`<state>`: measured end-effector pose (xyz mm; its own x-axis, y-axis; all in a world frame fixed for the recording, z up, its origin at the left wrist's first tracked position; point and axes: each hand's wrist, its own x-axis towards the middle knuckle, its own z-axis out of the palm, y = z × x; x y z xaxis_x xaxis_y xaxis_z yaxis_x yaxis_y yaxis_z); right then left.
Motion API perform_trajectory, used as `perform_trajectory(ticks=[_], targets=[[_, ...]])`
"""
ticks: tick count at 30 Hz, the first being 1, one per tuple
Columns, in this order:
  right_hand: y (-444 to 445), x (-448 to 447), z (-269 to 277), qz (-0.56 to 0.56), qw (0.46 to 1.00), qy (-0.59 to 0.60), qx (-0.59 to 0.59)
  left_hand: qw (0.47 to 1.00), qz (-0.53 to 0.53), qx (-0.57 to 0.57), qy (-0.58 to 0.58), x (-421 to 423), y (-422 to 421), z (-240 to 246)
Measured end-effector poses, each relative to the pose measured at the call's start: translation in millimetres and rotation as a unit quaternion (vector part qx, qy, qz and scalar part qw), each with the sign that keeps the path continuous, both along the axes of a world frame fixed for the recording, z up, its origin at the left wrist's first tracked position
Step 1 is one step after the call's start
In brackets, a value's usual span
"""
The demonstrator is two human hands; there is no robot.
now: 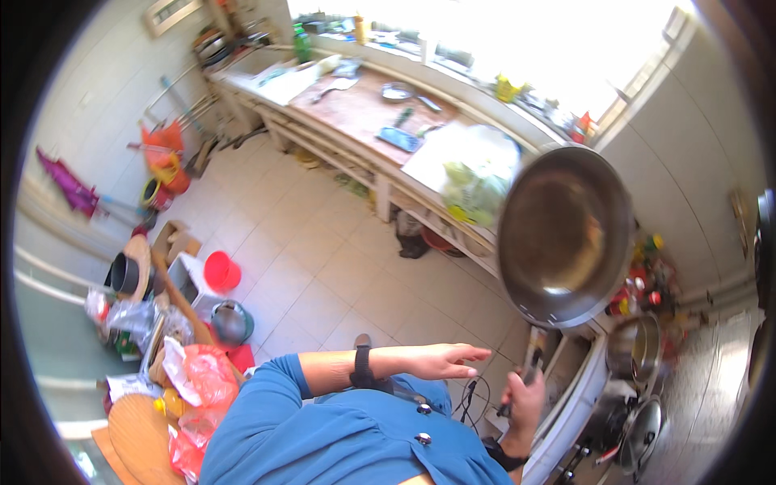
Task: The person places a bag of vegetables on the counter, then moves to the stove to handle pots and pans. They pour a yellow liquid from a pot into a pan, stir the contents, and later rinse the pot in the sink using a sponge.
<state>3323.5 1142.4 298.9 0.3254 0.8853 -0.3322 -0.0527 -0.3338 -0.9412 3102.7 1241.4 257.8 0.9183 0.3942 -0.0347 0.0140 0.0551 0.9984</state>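
Observation:
My right hand [522, 397] is closed around the handle of a deep frying pan [561, 236]. The pan is raised on the right, its dark inside facing the camera, with a pale worn patch and a bright reflection in it. My left hand [445, 361] is held out flat in front of my body, fingers apart, holding nothing, a little left of the pan's handle. Black bands are around both wrists.
A long counter [303, 109] under the window bears a metal dish [397, 91], a blue tray [398, 139] and a plastic bag of greens [476, 182]. At right stand a metal pot [633, 348] and a lidded pan [641, 433] by the stove. A red bucket [222, 271] and bags are at left.

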Motion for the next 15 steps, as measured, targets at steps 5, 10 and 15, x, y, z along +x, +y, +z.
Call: perform_trajectory(ticks=[5,10,15], targets=[[125.0,-170.3,-37.8,0.302,0.945,0.123,0.024,0.920,0.227,-0.285,-0.142,-105.4,27.5,-21.5],[200.2,-314.6,-56.8,0.485,0.874,0.005,0.001,0.781,0.457,-0.368,-0.215,-222.0,65.3,-38.1],[284.1,-421.0,-65.7,0.584,0.788,-0.091,0.170,0.689,0.585,-0.336,-0.265,-327.1,122.1,-44.3]])
